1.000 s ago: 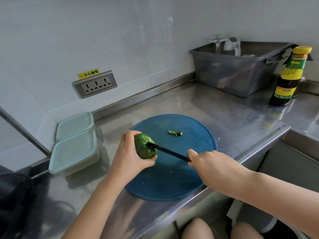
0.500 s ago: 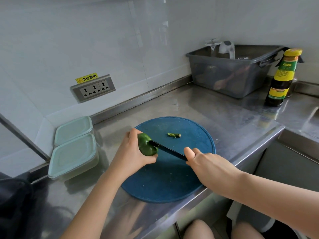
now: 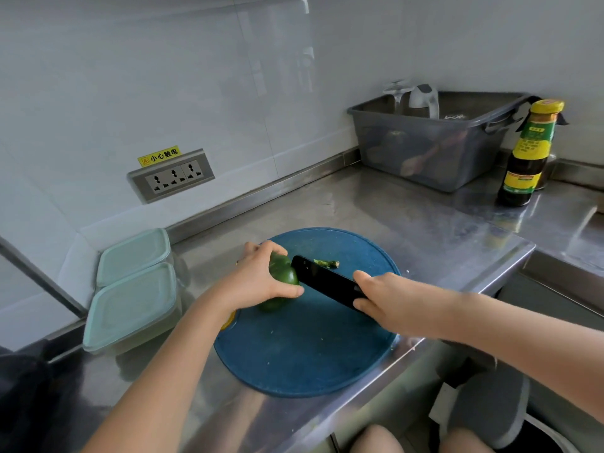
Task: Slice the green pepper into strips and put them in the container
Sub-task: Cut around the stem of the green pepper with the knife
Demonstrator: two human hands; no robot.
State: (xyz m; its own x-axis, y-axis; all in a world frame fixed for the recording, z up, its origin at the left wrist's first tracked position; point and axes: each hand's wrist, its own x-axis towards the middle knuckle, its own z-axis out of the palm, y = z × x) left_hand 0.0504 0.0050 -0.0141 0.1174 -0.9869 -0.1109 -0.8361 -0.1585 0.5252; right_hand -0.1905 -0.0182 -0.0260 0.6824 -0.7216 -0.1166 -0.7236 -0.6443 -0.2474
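The left hand (image 3: 258, 282) curls over the green pepper (image 3: 281, 278), pinning it to the blue cutting board (image 3: 307, 354) against rolling. The right hand (image 3: 389, 300) grips the black knife (image 3: 322, 282), blade at the pepper's end. Two lidded containers (image 3: 134, 302) stand just left, within reach for strips.

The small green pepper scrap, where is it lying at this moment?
In the head view, the scrap lies on the far part of the blue cutting board, just beyond the black knife and right of the green pepper.
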